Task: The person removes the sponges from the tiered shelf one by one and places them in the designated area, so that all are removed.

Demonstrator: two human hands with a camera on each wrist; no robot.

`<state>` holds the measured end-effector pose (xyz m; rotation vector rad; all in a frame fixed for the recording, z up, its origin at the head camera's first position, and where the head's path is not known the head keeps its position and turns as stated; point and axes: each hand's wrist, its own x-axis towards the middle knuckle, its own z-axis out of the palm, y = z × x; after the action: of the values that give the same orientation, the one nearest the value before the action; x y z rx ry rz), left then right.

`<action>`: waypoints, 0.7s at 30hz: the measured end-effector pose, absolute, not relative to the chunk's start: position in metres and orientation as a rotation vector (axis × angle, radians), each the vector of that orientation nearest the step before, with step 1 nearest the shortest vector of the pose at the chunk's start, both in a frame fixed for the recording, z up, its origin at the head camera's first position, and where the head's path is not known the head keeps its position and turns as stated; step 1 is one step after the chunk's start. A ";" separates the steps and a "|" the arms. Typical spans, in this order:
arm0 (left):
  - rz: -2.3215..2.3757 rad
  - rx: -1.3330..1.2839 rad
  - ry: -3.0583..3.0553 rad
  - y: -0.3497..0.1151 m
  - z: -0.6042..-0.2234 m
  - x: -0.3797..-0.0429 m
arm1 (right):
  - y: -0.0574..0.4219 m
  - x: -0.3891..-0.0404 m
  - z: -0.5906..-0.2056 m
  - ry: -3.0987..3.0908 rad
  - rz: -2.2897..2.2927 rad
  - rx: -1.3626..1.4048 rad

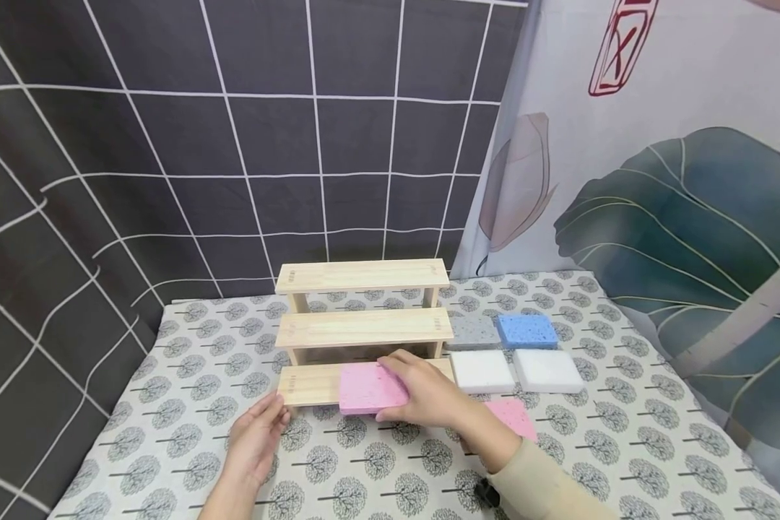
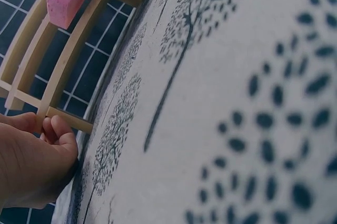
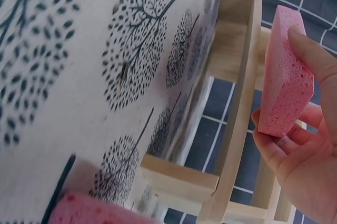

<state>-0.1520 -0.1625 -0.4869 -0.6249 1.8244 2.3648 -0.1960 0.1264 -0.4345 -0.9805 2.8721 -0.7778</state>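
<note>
A pale wooden rack with three stepped shelves (image 1: 364, 328) stands on the cloth. My right hand (image 1: 422, 390) grips a pink sponge (image 1: 369, 388) by its right end, at the lowest shelf. In the right wrist view the thumb lies on one face of the sponge (image 3: 287, 77) and the fingers are on the other side. My left hand (image 1: 255, 437) pinches the left end of the lowest shelf (image 1: 305, 386); the left wrist view shows thumb and fingertips (image 2: 60, 129) at that board's end.
Right of the rack lie a grey sponge (image 1: 473, 332), a blue sponge (image 1: 528, 331) and two white sponges (image 1: 482, 372). Another pink sponge (image 1: 512, 417) is partly hidden by my right forearm. A dark grid-patterned curtain (image 1: 357, 137) hangs behind. A small black object (image 1: 486, 492) sits near the right sleeve.
</note>
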 end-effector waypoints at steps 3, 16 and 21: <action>2.354 -0.631 1.830 -0.163 -0.487 -0.151 | 0.131 -0.195 -0.433 2.873 -0.787 -0.975; 2.375 -0.626 1.814 -0.163 -0.486 -0.151 | 0.152 -0.193 -0.431 2.889 -0.835 -0.929; 2.376 -0.628 1.816 -0.163 -0.486 -0.151 | 0.162 -0.192 -0.430 2.897 -0.818 -0.924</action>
<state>-0.1506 -0.1626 -0.4860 -0.6275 1.8159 2.3762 -0.1918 0.1616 -0.4297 -0.9240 2.8967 -0.8178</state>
